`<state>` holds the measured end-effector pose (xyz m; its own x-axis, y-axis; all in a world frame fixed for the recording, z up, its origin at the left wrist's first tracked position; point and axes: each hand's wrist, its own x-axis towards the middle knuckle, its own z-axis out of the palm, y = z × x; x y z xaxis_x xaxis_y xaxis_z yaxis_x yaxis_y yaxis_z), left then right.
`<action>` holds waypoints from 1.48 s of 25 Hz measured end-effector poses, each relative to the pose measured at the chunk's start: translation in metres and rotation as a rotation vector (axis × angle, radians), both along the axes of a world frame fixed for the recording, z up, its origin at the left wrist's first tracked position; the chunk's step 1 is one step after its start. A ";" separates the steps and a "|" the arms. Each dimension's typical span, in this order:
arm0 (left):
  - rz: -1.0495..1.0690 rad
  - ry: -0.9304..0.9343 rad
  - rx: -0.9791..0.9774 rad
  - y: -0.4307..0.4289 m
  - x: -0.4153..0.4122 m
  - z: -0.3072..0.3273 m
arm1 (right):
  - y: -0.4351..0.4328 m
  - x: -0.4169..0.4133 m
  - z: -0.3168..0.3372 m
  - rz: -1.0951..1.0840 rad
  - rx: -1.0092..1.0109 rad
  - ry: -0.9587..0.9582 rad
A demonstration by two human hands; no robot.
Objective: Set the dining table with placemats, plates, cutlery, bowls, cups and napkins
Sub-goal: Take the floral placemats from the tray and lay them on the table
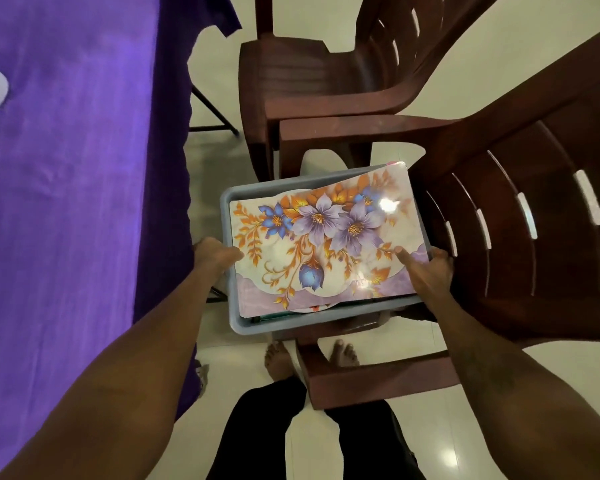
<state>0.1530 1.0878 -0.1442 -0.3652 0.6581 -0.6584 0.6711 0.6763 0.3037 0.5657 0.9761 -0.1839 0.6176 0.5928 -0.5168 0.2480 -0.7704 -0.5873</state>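
Grey plastic tub (243, 323) sits on the seat of a dark brown plastic chair (520, 237), beside a table draped in purple cloth (66, 168). A glossy floral placemat (326, 244) lies on top of the tub's contents, its far right corner curled up. The left hand (215, 254) pinches the mat's left edge; the right hand (426, 268) grips its right edge, thumb on top.
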 end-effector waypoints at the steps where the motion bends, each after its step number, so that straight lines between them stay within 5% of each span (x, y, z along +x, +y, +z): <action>1: 0.000 0.005 -0.011 0.001 -0.001 -0.010 | 0.004 -0.001 -0.007 -0.005 0.004 0.007; 9: -0.060 0.037 0.033 -0.009 0.013 -0.025 | 0.001 -0.001 -0.024 0.064 -0.084 -0.035; 13: -0.346 0.166 0.201 -0.024 0.052 -0.009 | 0.002 -0.007 -0.010 0.140 -0.205 -0.029; 15: -0.419 0.081 0.222 -0.029 0.080 -0.004 | 0.001 -0.009 -0.005 0.208 -0.172 -0.057; 20: -0.222 -0.195 0.100 -0.053 0.140 0.014 | 0.012 -0.013 0.005 0.208 -0.125 -0.056; 27: -0.229 -0.192 -0.147 -0.090 0.138 0.004 | 0.026 -0.002 0.024 0.150 -0.113 0.027; 37: 0.367 -0.491 -0.139 -0.119 0.159 0.056 | 0.040 -0.031 0.110 0.051 0.008 0.225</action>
<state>0.3121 0.9684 -0.0878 -0.1848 0.4438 -0.8769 0.1925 0.8913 0.4105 0.5342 1.0162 -0.0742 0.4565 0.6251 -0.6331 0.1489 -0.7552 -0.6383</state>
